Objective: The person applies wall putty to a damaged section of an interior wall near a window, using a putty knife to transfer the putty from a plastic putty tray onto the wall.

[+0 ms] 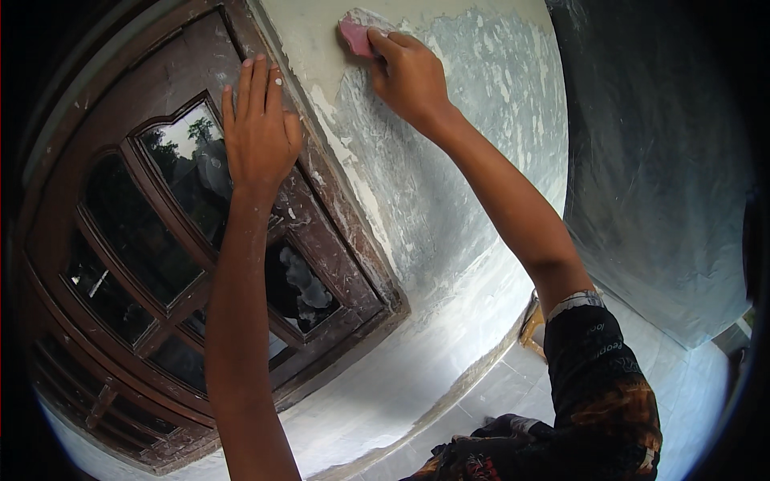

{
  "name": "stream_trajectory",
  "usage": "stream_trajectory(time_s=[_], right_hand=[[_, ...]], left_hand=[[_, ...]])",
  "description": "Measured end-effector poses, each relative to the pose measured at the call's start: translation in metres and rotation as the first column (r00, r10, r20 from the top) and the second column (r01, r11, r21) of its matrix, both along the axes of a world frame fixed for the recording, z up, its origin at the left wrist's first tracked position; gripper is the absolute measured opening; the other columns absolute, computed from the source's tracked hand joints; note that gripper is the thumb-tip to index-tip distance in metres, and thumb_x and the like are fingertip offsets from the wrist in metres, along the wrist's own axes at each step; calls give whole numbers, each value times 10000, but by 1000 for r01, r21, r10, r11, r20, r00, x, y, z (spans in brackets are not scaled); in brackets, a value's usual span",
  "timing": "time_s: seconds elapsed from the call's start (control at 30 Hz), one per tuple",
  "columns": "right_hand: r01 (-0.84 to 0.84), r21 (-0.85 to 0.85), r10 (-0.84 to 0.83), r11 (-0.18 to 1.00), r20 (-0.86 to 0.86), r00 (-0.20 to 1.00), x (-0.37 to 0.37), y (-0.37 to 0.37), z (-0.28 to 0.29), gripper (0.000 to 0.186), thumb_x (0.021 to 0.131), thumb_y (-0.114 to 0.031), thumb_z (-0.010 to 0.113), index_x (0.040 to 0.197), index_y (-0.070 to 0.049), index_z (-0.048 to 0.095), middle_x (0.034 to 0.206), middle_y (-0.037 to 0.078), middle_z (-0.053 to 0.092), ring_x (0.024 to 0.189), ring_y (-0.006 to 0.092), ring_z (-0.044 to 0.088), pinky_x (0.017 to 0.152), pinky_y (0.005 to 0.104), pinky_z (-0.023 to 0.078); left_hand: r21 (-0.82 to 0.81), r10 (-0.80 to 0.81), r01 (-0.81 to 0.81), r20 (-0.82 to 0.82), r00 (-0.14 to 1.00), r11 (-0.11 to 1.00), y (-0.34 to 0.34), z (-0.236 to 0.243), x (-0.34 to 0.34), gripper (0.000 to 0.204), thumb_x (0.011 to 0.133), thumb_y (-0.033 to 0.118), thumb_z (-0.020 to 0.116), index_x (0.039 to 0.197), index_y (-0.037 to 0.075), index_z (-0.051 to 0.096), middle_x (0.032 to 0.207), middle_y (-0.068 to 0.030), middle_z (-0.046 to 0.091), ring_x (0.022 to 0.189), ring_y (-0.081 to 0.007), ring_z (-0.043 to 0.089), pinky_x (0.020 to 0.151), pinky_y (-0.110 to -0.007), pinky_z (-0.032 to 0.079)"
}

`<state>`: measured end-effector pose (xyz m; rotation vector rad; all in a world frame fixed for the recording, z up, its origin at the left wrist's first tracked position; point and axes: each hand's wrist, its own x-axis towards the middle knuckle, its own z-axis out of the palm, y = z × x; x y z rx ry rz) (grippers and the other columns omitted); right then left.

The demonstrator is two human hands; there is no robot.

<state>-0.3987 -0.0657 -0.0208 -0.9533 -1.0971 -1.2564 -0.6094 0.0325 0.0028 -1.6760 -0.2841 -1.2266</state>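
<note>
High on the wall, my right hand (411, 74) grips a pink scraper (355, 38), thumb and fingers pinching its near side. Whitish residue covers the scraper's upper edge, which meets the wall surface (433, 176). Around it the wall is patchy, cream toward the top and mottled grey with pale flecks lower down. My left hand (261, 132) lies flat with fingers stretched against the brown wooden window frame (321, 176), holding nothing. A small white spot shows on one of its fingers.
Dark glass panes (140, 228) sit in the carved wooden window at left, splashed with whitish marks. A dark translucent sheet (650, 152) hangs at right. Below are grey floor tiles (473, 401) and a yellowish-brown object (532, 329) by the wall's foot.
</note>
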Motion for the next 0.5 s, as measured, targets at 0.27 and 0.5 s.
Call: stream_trajectory(time_s=[0.27, 0.5], right_hand=[[-188, -112, 202, 976, 140, 969, -58, -22, -57, 431, 740, -32, 701, 1169, -34, 662, 856, 102, 621, 832, 309, 657, 661, 414, 561], [8, -45, -6, 999, 55, 998, -22, 12, -19, 432, 743, -10, 687, 1174, -27, 663, 886, 113, 645, 835, 314, 652, 654, 419, 552]], left_hand=[[-25, -11, 11, -14, 1000, 1000, 1, -2, -6, 533, 898, 112, 462, 1408, -25, 539, 1562, -160, 440, 1481, -316, 365, 1195, -552, 272], [-17, -25, 25, 1, 1000, 1000, 0, 0, -3, 531, 892, 89, 465, 1405, -23, 542, 1558, -159, 445, 1479, -311, 368, 1194, -549, 275]])
